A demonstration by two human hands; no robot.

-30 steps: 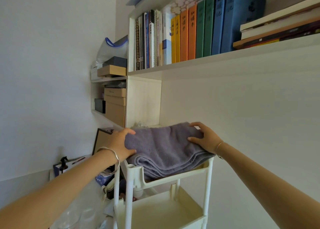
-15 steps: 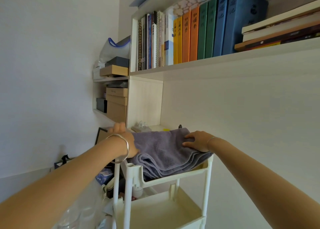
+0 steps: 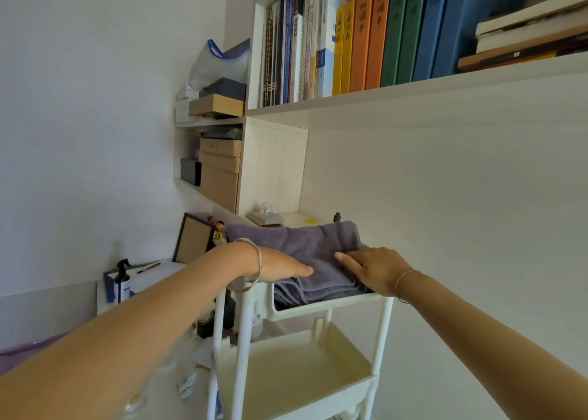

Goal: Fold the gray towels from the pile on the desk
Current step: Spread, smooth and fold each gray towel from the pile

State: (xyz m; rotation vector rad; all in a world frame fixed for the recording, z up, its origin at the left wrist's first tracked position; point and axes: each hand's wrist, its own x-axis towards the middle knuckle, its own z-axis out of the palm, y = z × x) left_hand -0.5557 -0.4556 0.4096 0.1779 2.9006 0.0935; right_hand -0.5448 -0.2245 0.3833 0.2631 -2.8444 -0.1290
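In the head view, at lower centre of the frame, the stack of folded gray terry towels (image 3: 313, 244) lies in the top tray of a white plastic trolley (image 3: 334, 306), below a white wall shelf of upright coloured books (image 3: 366, 38). A second ago both hands cupped the stack's sides and it rode above the tray rim; now it sits lower, settled inside the tray. The left hand (image 3: 280, 268), a silver bangle (image 3: 259, 262) at its wrist, lies flat on top with fingers straight. The right hand (image 3: 375, 268) rests on the right edge with fingers extended. Neither hand grips. I judge this folded batch stowed; how much remains to fold cannot be told from here.
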